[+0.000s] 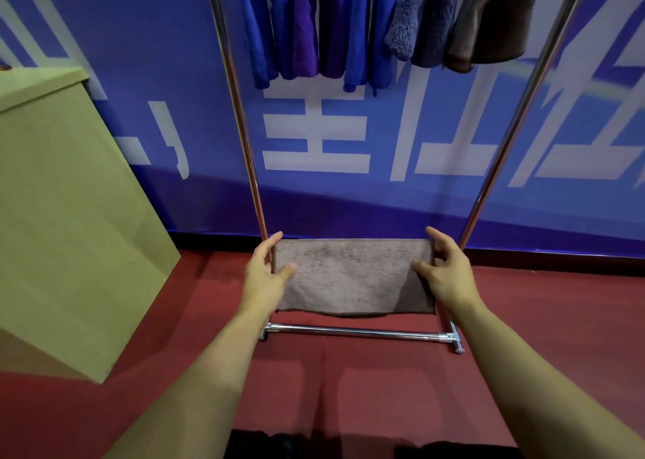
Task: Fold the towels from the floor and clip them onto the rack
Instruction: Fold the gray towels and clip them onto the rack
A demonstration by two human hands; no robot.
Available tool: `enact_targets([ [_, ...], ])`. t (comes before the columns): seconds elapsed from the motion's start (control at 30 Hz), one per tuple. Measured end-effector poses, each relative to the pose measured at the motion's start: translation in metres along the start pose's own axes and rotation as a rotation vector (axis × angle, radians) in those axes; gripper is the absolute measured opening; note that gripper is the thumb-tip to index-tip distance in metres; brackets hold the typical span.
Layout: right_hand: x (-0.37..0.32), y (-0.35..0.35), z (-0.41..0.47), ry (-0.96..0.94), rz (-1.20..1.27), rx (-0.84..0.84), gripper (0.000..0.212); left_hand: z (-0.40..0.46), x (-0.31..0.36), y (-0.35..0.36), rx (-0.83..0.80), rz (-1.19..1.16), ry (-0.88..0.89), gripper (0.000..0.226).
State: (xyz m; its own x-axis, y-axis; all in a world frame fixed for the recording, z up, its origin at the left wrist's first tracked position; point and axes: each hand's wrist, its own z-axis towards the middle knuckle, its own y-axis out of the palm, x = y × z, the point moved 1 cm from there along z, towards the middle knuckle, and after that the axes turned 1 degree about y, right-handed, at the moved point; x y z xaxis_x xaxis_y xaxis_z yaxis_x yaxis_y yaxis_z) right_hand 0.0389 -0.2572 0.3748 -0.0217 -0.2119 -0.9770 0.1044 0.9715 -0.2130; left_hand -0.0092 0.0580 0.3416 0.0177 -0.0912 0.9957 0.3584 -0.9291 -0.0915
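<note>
Carpet point(349, 382) lies nearest me. Above it, my left hand point(262, 277) and right hand point(445, 271) pinch the ends of a folded brown towel point(352, 277), stretched before the rack point(356, 333); beyond, towels point(314, 29) hang from it.

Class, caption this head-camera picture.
Both hands, left and right, hold a folded brown towel before the rack.

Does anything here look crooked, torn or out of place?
Nothing stands out. The grey-brown towel is held stretched flat and level between the left hand and right hand, with no visible tears. Other towels hang from the rack above.
</note>
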Motion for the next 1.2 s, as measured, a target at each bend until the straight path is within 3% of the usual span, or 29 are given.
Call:
enact_targets([
  [0.1,0.001,0.0,0.0,0.028,0.005,0.044,0.076,-0.001,0.002,0.001,0.074,-0.003,-0.003,0.074],
  [0.27,0.011,0.002,0.006,0.119,0.0,0.068,0.075,-0.007,0.003,0.009,0.156,-0.139,-0.176,0.092],
  [0.47,0.026,0.002,0.009,0.325,0.117,0.052,0.066,-0.012,0.002,0.008,-0.02,-0.341,-0.421,0.039],
  [0.63,0.026,0.001,0.006,0.307,0.023,-0.004,0.016,-0.008,-0.006,-0.002,-0.07,-0.214,-0.387,0.026],
  [0.7,0.021,0.002,0.003,0.246,-0.085,-0.021,0.009,-0.009,-0.008,-0.005,-0.083,-0.147,-0.374,0.021],
  [0.8,0.019,0.004,0.0,0.231,-0.114,-0.077,0.014,-0.009,-0.013,-0.006,-0.098,-0.101,-0.368,0.018],
  [0.93,0.018,0.008,-0.003,0.372,0.134,-0.217,0.011,-0.009,-0.011,-0.003,-0.111,-0.156,-0.399,0.022],
  [1.07,0.019,0.008,-0.004,0.427,0.274,-0.308,0.039,-0.012,-0.003,-0.003,-0.135,-0.215,-0.43,0.036],
  [1.2,0.013,0.004,-0.004,0.396,0.291,-0.29,0.046,-0.011,-0.004,-0.011,-0.136,-0.273,-0.445,0.035],
])
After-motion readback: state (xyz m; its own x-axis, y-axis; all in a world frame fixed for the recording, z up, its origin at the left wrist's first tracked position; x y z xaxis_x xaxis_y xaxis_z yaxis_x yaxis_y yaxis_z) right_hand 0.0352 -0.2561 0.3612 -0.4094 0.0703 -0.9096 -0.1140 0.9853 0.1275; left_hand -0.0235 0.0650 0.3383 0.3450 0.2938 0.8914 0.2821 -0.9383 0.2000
